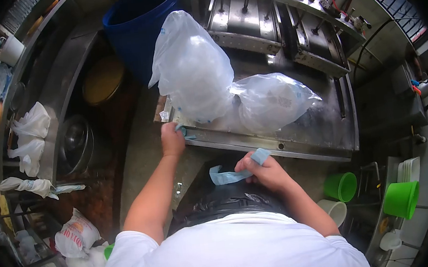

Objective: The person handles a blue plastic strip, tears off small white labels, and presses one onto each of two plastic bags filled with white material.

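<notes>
My right hand [266,172] is closed around a light blue plastic strip [223,176], one end hanging toward the left and the other sticking up over the fingers. At the near left corner of the metal table [256,142], my left hand [172,141] is closed on another light blue strip [187,134]; part of that strip lies along the table edge. Just beyond it stands a tall, puffed-up clear plastic bag [192,68]. A second clear plastic bag [275,102], with a printed code on it, rests beside the first, to its right.
Metal press-like frames [247,19] stand at the back of the table. Behind the tall bag is a large blue barrel [136,43]. Green buckets [340,188] are at the lower right. White bags [77,234] sit at the lower left, near a metal shelf [59,104].
</notes>
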Demonstrator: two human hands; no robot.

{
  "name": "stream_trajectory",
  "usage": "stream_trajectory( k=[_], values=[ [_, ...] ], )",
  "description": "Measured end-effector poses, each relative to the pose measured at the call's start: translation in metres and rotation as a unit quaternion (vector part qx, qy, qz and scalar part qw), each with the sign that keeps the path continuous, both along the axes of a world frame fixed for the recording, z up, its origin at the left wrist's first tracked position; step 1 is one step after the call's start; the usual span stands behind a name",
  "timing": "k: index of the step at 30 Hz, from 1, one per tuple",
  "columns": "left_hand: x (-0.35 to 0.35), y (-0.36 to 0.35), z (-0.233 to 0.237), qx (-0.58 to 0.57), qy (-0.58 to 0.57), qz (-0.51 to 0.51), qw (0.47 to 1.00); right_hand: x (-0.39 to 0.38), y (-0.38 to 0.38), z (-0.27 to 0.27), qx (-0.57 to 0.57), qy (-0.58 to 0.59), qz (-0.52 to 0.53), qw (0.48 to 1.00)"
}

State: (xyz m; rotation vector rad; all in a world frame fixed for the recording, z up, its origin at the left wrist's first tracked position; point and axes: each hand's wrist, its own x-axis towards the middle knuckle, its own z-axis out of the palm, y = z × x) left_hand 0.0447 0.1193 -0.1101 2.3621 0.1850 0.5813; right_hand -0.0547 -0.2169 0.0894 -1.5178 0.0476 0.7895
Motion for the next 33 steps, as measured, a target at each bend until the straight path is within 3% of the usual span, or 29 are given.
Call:
stream_trajectory(
  k=[4, 6, 7, 8, 10, 12, 14, 18, 20, 24, 28, 30, 33],
  values=[
    [-0.006, -0.025, 0.016, 0.009, -0.016, -0.045, 0.999, 0.000, -0.001, -0.006, 0.000, -0.009, -0.015, 1.000],
    [-0.007, -0.040, 0.041, -0.153, 0.137, -0.027, 0.978, -0.002, -0.003, -0.008, 0.005, -0.014, -0.013, 1.000],
    [-0.005, -0.050, 0.056, -0.350, 0.132, -0.013, 0.927, -0.002, -0.004, -0.007, 0.005, -0.021, -0.014, 1.000],
    [0.001, -0.056, 0.066, -0.531, 0.115, 0.004, 0.839, -0.002, -0.004, -0.007, 0.009, -0.028, -0.012, 1.000],
    [0.016, -0.043, 0.050, -0.577, 0.125, 0.012, 0.807, 0.000, -0.006, -0.011, 0.005, -0.023, 0.002, 1.000],
    [0.027, -0.023, 0.008, -0.267, 0.202, 0.050, 0.941, 0.000, 0.001, -0.006, -0.001, -0.017, -0.024, 1.000],
    [0.018, -0.014, 0.004, -0.023, 0.224, -0.020, 0.974, 0.000, 0.003, -0.009, 0.006, -0.023, -0.008, 1.000],
    [0.006, -0.020, -0.012, -0.004, 0.254, -0.029, 0.967, 0.001, 0.004, -0.014, 0.008, -0.036, -0.013, 0.999],
    [-0.003, -0.032, 0.014, 0.154, 0.278, -0.032, 0.948, 0.004, 0.003, -0.017, 0.008, -0.035, -0.004, 0.999],
    [-0.010, -0.041, 0.045, 0.199, 0.310, -0.084, 0.926, 0.004, 0.004, -0.009, -0.001, -0.047, 0.002, 0.999],
    [-0.007, -0.025, 0.015, 0.181, 0.267, -0.107, 0.940, 0.004, 0.006, 0.002, -0.014, -0.039, 0.018, 0.999],
    [-0.003, -0.015, 0.012, 0.078, 0.271, -0.075, 0.956, 0.005, 0.004, 0.007, -0.003, -0.020, 0.006, 1.000],
    [-0.002, -0.011, 0.015, 0.061, 0.230, -0.054, 0.970, 0.006, 0.003, 0.014, 0.011, -0.053, 0.066, 0.996]
  ],
)
